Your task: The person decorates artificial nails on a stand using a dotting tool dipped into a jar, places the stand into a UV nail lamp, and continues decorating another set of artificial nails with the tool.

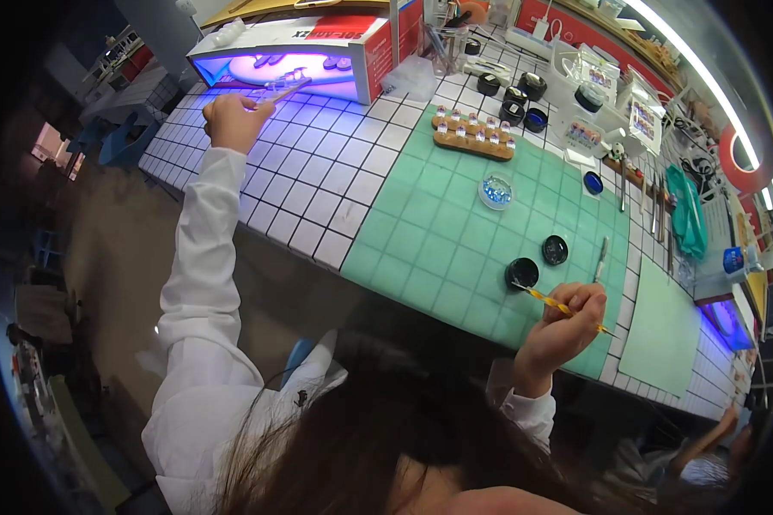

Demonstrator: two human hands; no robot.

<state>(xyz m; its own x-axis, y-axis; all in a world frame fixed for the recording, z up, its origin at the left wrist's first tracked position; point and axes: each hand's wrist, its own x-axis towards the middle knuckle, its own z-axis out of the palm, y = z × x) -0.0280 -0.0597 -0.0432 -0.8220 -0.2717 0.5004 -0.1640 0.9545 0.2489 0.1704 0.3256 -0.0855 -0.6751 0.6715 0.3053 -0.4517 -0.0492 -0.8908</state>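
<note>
At the mouth of the purple-lit lamp box (374, 60), my left hand (234, 120) pinches a thin light-coloured stick (289, 90), whose far end is near small clear pieces inside. My right hand (567, 330) is closed around a yellow patterned brush (548, 300). The brush's tip reaches into an open black jar (521, 274) on the green mat (421, 249). Just behind that jar lies a round black lid or pot (555, 250). A clear dish of blue gems (496, 191) is farther back, near a wooden holder (472, 141) bearing several decorated nail tips.
Several black jars (513, 112) stand at the back beside clear boxes (588, 77). A blue-filled pot (593, 182) and a slim pale tool (603, 257) lie at the mat's right. Another person's arm (704, 438) shows at the lower right, near a second lit box (727, 319).
</note>
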